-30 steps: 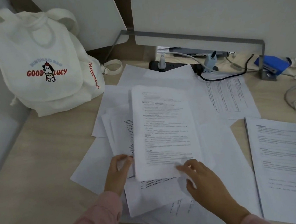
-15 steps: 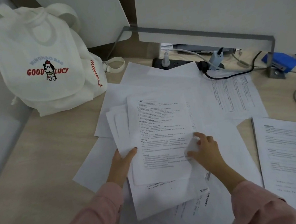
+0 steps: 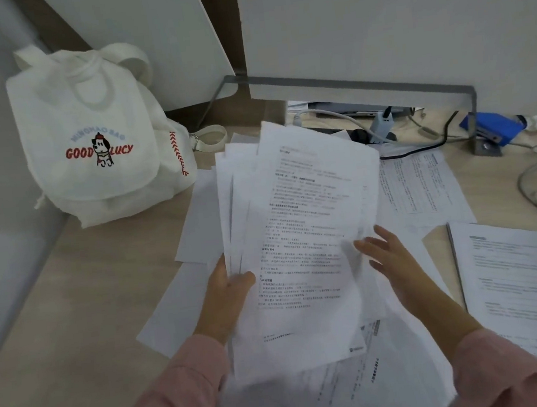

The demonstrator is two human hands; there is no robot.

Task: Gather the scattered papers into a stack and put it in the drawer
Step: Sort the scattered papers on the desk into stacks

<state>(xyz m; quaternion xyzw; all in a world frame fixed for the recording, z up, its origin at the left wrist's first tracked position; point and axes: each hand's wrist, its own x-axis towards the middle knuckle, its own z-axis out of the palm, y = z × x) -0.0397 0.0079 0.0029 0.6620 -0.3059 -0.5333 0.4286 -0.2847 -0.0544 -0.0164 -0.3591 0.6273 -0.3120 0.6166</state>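
1. Head view, the hold: the left hand (image 3: 228, 290) pinches a ragged sheaf (image 3: 302, 226) at its left edge, thumb on top, and tilts it up off the bench (image 3: 82, 305). The right hand (image 3: 390, 258) is open and holds nothing, its fingers spread at the sheaf's lower right edge. Whether it touches the paper is unclear.
2. Head view, the surroundings: loose sheets (image 3: 363, 389) lie overlapping under and around the sheaf. A printed page (image 3: 424, 187) sits at the back right and a booklet (image 3: 517, 280) at the right. A white bag (image 3: 88, 139) stands at the back left, and cables (image 3: 420, 151) run along the back. No drawer is in view.
3. Head view, handling: the paper looks light, limp and slick. The sheets are fanned and uneven, so a one-sided pinch is likely to let them slide or droop. A surer hold would be both hands on the long edges, then a tap of the short edge on the bench to square them. Flat sheets will probably need a corner lifted first.
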